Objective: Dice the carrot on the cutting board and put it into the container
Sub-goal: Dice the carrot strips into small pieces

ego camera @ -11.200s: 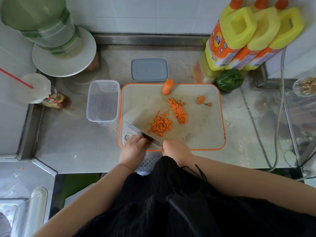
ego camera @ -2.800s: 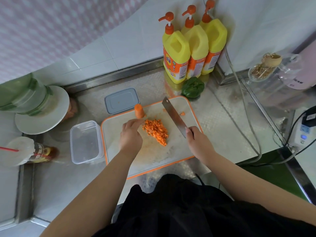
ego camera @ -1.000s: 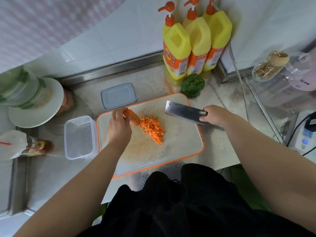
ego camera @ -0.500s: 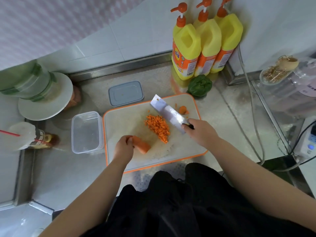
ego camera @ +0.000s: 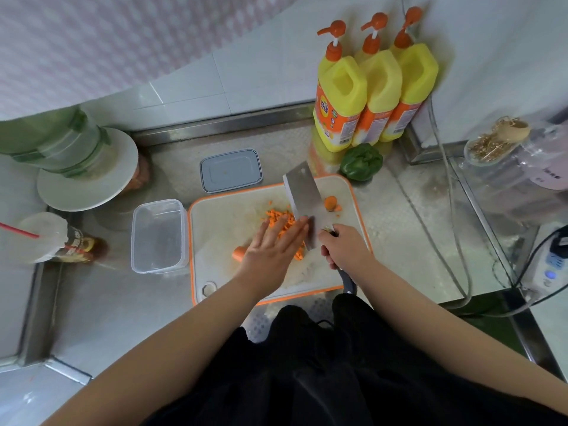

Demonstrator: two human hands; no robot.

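Gripping the cleaver's handle (ego camera: pixel 345 278) at the near right of the cutting board (ego camera: pixel 341 262), the right hand (ego camera: pixel 344 249), fingers curled round it, thumb side up by the blade's heel. Lying flat and straight-fingered over the diced carrot (ego camera: pixel 281 224), the left hand (ego camera: pixel 270 250), fingertips (ego camera: pixel 302 226) touching or nearly touching the cleaver (ego camera: pixel 302 199) blade's side; hard to tell which. Likely herding the dice against the blade for a scoop. Risking a nick here: fingertips sliding along the steel toward the edge if the blade is tipping or shifting.

Lying just beside the left wrist, partly hidden under it, the uncut carrot stub (ego camera: pixel 239 253). Risking a roll off the board's near-left side if the palm is sweeping back across it.

Sitting just left of the board, empty, the container (ego camera: pixel 159 236). Risking scattered dice on the steel counter (ego camera: pixel 101 302) during the carry, with a loose heap balancing on a flat blade and a gap between board and rim.

Resting farther back, right of the blade, a carrot end slice (ego camera: pixel 330 202); easily getting left behind.

Lying beyond the board, the grey lid (ego camera: pixel 230 170), and farther still the green pepper (ego camera: pixel 361 161) and the yellow bottles (ego camera: pixel 372 93), well apart from the work.
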